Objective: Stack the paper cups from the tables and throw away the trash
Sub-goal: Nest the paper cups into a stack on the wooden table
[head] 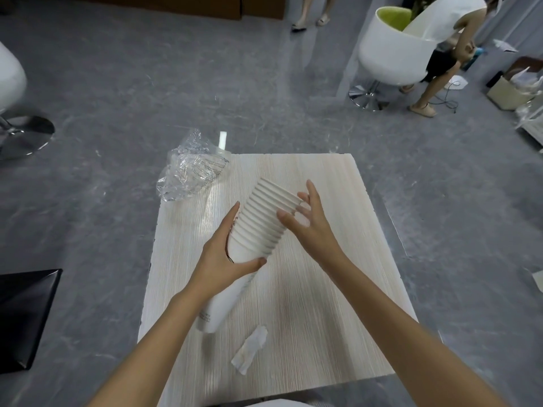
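Head view: the left grip (223,259) wraps the tilted cup stack (258,221) over the bench (323,289) centre, mouth toward 1 o'clock. The right grip (311,227), fingers spread, touches its rim. Best press squarely along the stack's axis — then clear the tissue (249,351) at 6 and the wrapper (188,171) at 11.

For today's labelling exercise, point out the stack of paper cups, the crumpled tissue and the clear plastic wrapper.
stack of paper cups (261,220): head view, ribbed rims mid-stack.
crumpled tissue (249,349): head view, its middle.
clear plastic wrapper (191,171): head view, its crinkled middle.
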A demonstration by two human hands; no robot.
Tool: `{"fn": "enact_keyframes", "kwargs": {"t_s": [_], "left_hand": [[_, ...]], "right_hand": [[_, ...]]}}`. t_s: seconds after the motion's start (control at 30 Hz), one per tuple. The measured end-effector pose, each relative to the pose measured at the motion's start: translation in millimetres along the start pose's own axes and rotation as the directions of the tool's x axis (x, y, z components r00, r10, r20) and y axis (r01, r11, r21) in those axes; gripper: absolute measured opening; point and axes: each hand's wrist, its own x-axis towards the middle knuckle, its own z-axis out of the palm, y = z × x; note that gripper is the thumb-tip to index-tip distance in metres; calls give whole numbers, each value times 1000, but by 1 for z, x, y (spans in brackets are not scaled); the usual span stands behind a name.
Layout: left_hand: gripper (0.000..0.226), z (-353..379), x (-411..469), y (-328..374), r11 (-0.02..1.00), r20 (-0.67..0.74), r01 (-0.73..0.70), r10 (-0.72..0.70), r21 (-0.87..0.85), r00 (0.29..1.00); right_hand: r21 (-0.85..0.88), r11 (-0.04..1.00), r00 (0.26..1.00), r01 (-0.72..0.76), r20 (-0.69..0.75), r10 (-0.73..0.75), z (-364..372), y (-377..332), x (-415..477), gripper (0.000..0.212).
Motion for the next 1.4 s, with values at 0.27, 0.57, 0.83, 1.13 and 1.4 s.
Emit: {"fn": "enact_keyframes", "kwargs": {"t_s": [0.27, 0.57, 0.83, 1.13, 1.4], "left_hand": [[105, -1, 9, 7, 996, -79, 14, -21, -89, 997], [96, -26, 40, 18, 990, -159, -7, -16, -139, 987], [92, -47, 87, 11, 995, -191, -25, 7, -96, 982], [95, -45, 112, -3, 993, -215, -33, 8, -112, 976], [94, -47, 114, -5, 992, -187, -32, 8, -124, 982]], "right_hand": [[168, 985, 974, -45, 224, 6, 29, 6, -2, 98], [63, 989, 979, 130, 152, -139, 45, -18, 41, 105], [34, 980, 966, 198, 160, -201, 57, -29, 83, 92], [24, 981, 972, 192, 130, -194, 59, -19, 107, 92], [25, 982, 974, 188, 122, -190, 55, -16, 108, 87]]}}
